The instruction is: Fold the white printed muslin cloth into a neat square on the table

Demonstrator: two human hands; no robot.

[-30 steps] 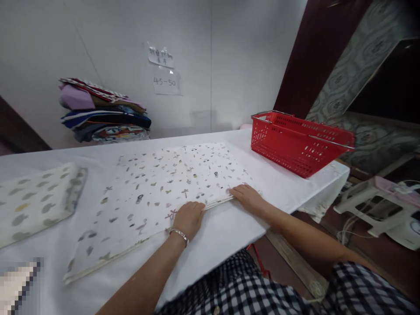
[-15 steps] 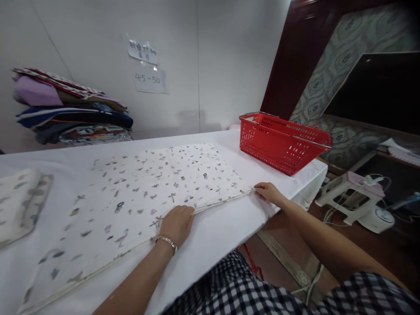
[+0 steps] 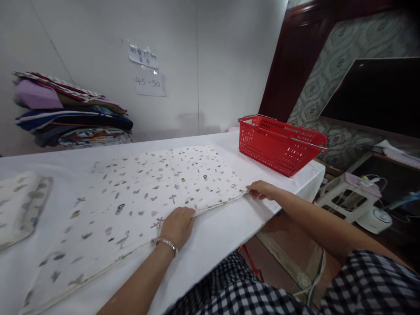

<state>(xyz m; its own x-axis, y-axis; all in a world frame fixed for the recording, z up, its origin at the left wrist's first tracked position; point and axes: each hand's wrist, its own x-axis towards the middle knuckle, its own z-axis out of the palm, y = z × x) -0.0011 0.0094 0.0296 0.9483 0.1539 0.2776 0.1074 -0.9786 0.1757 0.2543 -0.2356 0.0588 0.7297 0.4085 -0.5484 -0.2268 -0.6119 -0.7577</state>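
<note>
A white cloth point(image 3: 141, 192) printed with small animals, palm trees and leaves is spread in folded layers on the white-covered table point(image 3: 210, 253). My left hand point(image 3: 177, 225) is curled over the middle of its near edge, fingers together; the thumb is hidden. At the near right corner, my right hand point(image 3: 260, 189) pinches the stacked layers between thumb and fingers. Between my hands the layered edge shows slightly raised.
Left of the cloth lies another folded cloth point(image 3: 22, 205) with grey spots. A pile of folded fabrics point(image 3: 72, 111) stands at the back left. A red basket point(image 3: 278, 146) sits at the right rear. Beyond the table is a white stool point(image 3: 344, 197).
My right hand has moved from the cloth's near edge out to its right corner and closed on it. My left hand stays at the edge's middle. The view has turned right.
</note>
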